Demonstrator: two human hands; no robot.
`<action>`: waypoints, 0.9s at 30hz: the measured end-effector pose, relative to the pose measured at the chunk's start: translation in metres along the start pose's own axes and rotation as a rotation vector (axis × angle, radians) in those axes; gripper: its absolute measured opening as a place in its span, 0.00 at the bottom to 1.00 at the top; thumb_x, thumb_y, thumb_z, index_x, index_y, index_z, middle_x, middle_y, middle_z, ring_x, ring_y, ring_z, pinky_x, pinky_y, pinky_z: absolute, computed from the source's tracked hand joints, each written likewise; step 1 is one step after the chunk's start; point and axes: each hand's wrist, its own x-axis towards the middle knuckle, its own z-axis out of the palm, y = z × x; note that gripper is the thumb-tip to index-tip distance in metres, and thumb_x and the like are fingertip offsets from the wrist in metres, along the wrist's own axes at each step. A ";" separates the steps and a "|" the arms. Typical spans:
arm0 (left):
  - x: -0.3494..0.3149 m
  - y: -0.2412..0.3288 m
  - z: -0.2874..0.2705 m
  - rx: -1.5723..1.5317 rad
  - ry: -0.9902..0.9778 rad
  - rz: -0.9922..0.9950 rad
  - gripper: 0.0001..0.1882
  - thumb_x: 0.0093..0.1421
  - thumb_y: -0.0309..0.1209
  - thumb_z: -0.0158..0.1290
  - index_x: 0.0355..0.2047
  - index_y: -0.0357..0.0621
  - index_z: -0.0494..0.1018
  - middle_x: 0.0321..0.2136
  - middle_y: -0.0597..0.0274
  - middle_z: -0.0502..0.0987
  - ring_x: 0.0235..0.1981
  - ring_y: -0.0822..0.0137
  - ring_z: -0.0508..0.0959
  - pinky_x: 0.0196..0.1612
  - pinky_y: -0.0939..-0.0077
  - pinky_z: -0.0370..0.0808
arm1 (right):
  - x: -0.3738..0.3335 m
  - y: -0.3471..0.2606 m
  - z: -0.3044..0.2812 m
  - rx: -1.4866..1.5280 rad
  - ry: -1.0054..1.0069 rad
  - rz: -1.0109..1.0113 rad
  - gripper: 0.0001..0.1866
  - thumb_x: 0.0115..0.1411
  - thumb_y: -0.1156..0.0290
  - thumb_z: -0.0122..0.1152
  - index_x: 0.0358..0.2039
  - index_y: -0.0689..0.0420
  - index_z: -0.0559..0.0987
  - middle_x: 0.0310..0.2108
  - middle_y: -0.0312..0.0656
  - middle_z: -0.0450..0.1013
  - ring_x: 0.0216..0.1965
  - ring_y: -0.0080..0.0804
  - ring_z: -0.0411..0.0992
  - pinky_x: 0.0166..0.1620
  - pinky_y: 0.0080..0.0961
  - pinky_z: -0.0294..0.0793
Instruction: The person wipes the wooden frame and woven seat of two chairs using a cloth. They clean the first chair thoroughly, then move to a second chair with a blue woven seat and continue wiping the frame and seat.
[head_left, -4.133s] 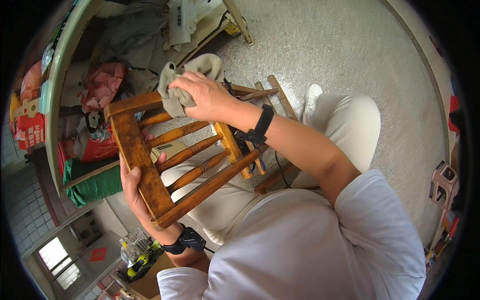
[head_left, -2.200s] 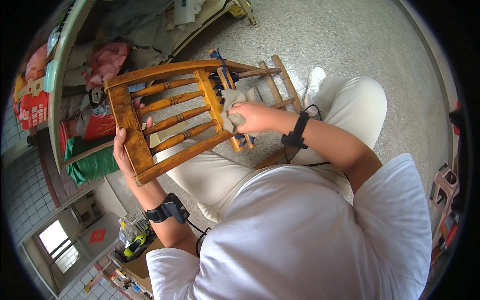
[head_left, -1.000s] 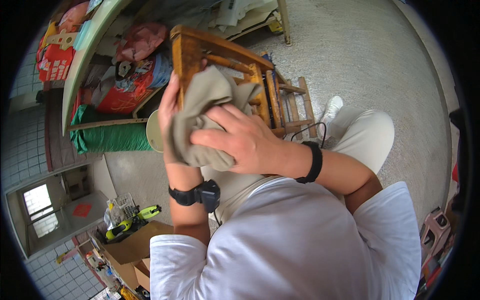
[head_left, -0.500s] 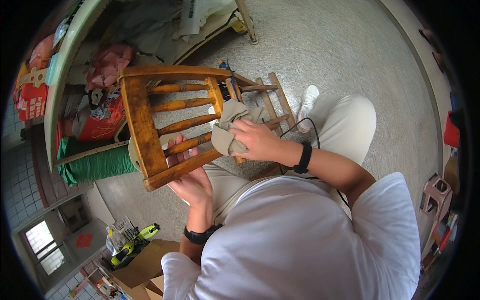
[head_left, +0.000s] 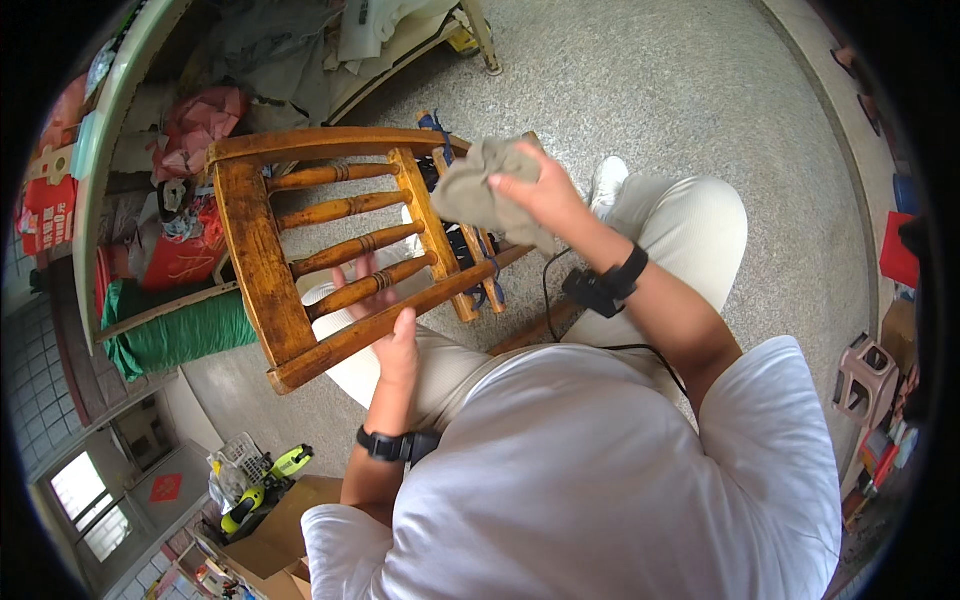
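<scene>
A worn, varnished wooden chair (head_left: 268, 262) with turned spindles in its back lies tilted in front of my lap. My left hand (head_left: 385, 330) is wrapped round the near side rail of the backrest, thumb on the outer side and fingers partly hidden behind the rail and lowest spindle. In my right hand (head_left: 548, 190) is a crumpled grey-beige cloth (head_left: 482, 192), bunched over the inner end of the backrest. Whether the cloth touches the wood there, I cannot tell. Dark blue strips (head_left: 436, 124) are tied round the chair beside the cloth.
On the left stands a pale green-framed shelf (head_left: 118, 150) with red bags and a green fabric bundle (head_left: 185, 330). An open cardboard box (head_left: 275, 535) sits at the lower left. A plastic stool (head_left: 866, 380) is at the far right. A black cable (head_left: 640, 348) runs across my lap.
My right hand has lifted the cloth away from the near rail, moving farther from me. The chair has shifted slightly left, and my left hand has changed its hold on the rail.
</scene>
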 end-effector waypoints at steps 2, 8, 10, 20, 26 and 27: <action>0.006 -0.020 0.007 -0.068 0.036 0.037 0.64 0.47 0.47 0.67 0.70 0.55 0.30 0.67 0.48 0.47 0.68 0.48 0.52 0.68 0.49 0.48 | 0.015 0.002 -0.012 0.103 0.102 -0.086 0.17 0.58 0.66 0.65 0.46 0.58 0.74 0.38 0.35 0.74 0.39 0.21 0.72 0.44 0.22 0.73; 0.021 -0.025 0.032 -0.180 -0.011 0.103 0.55 0.51 0.39 0.65 0.70 0.59 0.39 0.66 0.52 0.50 0.65 0.49 0.57 0.64 0.46 0.61 | 0.025 -0.003 -0.030 0.211 0.130 -0.104 0.16 0.57 0.66 0.66 0.43 0.59 0.76 0.35 0.35 0.76 0.35 0.22 0.73 0.40 0.23 0.74; 0.038 -0.015 0.041 -0.143 0.158 0.003 0.37 0.62 0.33 0.47 0.69 0.54 0.45 0.63 0.50 0.56 0.63 0.50 0.61 0.61 0.49 0.65 | 0.024 -0.008 -0.036 0.210 0.149 -0.070 0.15 0.57 0.67 0.65 0.43 0.59 0.76 0.36 0.35 0.76 0.35 0.21 0.73 0.41 0.23 0.74; 0.189 -0.019 -0.034 -0.315 0.449 -0.119 0.23 0.65 0.42 0.43 0.53 0.36 0.61 0.50 0.46 0.70 0.51 0.57 0.72 0.55 0.57 0.68 | 0.046 0.013 -0.036 0.078 0.146 0.043 0.19 0.55 0.64 0.66 0.45 0.59 0.76 0.37 0.40 0.77 0.37 0.28 0.75 0.41 0.26 0.75; 0.196 -0.038 -0.030 -0.397 0.445 -0.210 0.21 0.65 0.43 0.44 0.52 0.42 0.62 0.50 0.55 0.71 0.52 0.60 0.70 0.54 0.56 0.66 | 0.051 0.026 0.064 -0.437 -0.023 -0.216 0.29 0.57 0.61 0.64 0.57 0.55 0.68 0.53 0.50 0.68 0.51 0.41 0.70 0.52 0.39 0.73; 0.197 -0.041 -0.026 -0.408 0.472 -0.229 0.21 0.65 0.42 0.44 0.52 0.42 0.63 0.50 0.55 0.71 0.52 0.60 0.70 0.53 0.57 0.67 | 0.053 0.033 0.082 -0.518 -0.014 -0.285 0.30 0.56 0.61 0.65 0.58 0.54 0.67 0.54 0.52 0.65 0.54 0.43 0.68 0.53 0.42 0.71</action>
